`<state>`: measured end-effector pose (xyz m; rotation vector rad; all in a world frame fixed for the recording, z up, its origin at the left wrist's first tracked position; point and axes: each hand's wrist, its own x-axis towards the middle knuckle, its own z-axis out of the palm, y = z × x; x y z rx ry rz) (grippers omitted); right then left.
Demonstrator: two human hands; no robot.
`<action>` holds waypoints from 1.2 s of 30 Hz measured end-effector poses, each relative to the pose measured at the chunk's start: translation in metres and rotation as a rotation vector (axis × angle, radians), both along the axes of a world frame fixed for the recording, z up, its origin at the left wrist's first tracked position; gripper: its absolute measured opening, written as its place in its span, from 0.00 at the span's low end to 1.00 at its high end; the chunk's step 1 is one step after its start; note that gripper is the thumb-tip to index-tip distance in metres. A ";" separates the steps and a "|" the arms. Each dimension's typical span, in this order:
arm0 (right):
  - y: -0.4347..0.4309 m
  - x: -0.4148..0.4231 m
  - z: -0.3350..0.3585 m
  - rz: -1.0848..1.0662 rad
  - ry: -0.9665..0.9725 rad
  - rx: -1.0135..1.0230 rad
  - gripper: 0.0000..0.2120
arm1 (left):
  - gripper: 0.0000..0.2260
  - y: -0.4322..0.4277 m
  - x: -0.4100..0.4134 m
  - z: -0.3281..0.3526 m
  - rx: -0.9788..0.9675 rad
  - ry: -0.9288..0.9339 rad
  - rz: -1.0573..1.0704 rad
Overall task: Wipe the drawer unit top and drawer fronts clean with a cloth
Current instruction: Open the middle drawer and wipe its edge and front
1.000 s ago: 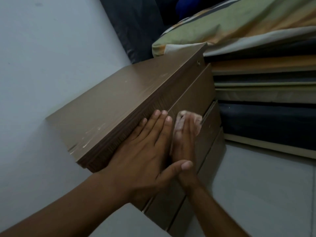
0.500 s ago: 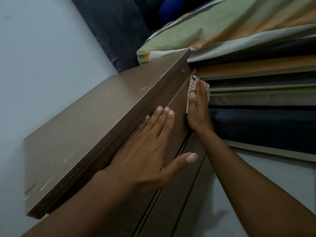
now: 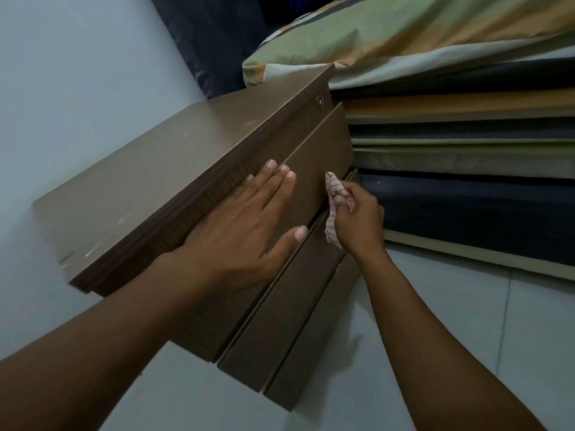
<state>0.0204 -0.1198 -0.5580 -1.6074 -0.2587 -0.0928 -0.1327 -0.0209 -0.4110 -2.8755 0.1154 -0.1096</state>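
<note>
We are laying our left hand flat, fingers straight and close together, on the top drawer front of the brown wood-grain drawer unit. Its fingertips are reaching the front edge of the top panel. We are gripping the pale red-striped cloth in our right hand, fingers curled round it. We are holding it against the lower right part of that front, just above the second drawer front. The unit is standing on the pale tiled floor beside a bed.
</note>
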 end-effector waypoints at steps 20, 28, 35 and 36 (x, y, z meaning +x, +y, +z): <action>-0.012 -0.125 -0.039 0.320 -0.530 -0.076 0.14 | 0.31 -0.038 -0.159 -0.134 -0.405 -0.244 0.319; -0.014 -0.127 -0.036 0.343 -0.486 -0.026 0.15 | 0.36 -0.048 -0.145 -0.131 -0.636 -0.357 0.487; -0.021 -0.128 -0.030 0.349 -0.509 -0.030 0.14 | 0.42 -0.051 -0.140 -0.131 -0.584 -0.355 0.526; -0.023 -0.128 -0.028 0.328 -0.513 -0.049 0.15 | 0.43 -0.051 -0.139 -0.130 -0.578 -0.364 0.533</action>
